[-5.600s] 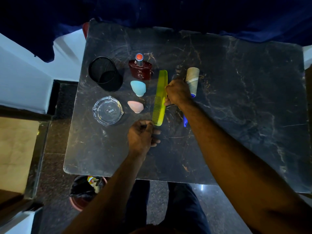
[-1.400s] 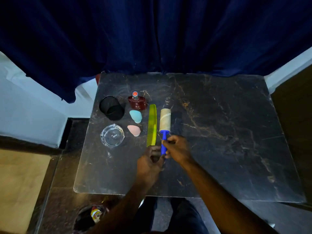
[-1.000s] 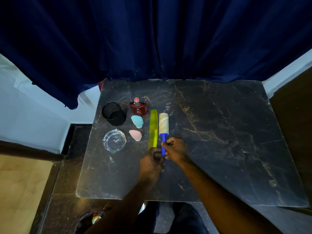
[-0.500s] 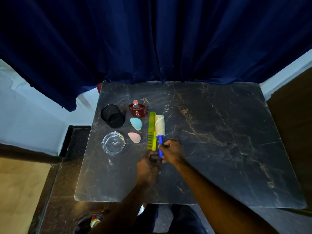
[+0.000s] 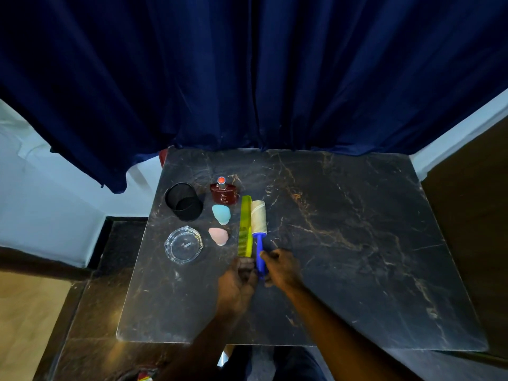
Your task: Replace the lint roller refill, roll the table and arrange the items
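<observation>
One lint roller [image 5: 258,221] lies on the dark marble counter [image 5: 357,243], just beside one yellow-green comb [image 5: 245,226]. The right hand [image 5: 280,268] grips its blue handle; the left hand [image 5: 238,281] is curled beside it, holding nothing visible. Two makeup sponges [image 5: 220,214], one mesh cup [image 5: 183,200], one perfume bottle [image 5: 224,194], one glass ashtray [image 5: 183,244]

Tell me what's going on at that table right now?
A person is setting the lint roller down beside the yellow comb on the dark marble table. The right hand grips its blue handle; the left hand rests beside the handle's end. A black cup, glass dish, two sponges and a red bottle sit lined up to the left.
</observation>
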Demonstrator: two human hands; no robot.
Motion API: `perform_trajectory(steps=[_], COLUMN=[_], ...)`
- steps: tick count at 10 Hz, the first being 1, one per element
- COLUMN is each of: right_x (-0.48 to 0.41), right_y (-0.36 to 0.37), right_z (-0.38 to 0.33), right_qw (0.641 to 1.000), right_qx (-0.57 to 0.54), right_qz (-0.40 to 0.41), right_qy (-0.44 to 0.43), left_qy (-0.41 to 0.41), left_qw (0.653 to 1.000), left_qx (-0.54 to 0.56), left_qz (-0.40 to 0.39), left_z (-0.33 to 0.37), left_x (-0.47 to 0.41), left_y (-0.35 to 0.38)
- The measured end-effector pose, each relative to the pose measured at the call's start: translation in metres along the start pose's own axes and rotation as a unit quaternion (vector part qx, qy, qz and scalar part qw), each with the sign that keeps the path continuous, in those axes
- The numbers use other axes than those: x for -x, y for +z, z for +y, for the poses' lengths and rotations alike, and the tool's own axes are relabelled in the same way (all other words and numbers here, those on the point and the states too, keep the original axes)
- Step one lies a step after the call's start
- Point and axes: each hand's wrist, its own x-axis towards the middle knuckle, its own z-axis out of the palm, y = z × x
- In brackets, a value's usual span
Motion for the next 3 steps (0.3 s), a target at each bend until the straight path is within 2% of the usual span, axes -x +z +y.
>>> perform_trajectory(steps=[1,2,3], right_x=[0.008,0.018,0.025], right_y=[-0.007,-0.012,-0.011], right_z=[0.001,0.002,-0.004], right_qw=[0.991,0.963,0.93], right_qx=[0.112,0.215,0.277], right_qz=[0.048,0.111,0.136], right_qy=[-0.057,-0.116,-0.198], left_qy=[-0.004,0.008,0.033], left_qw=[1.0,0.999,0.995], left_qx=[-0.02,-0.049,-0.093], left_qz=[-0.006,-0.003,-0.02], left_z=[0.005,0.009,0.012], left_x=[0.004,0.01,0.018], left_y=[-0.003,-0.005,-0.006])
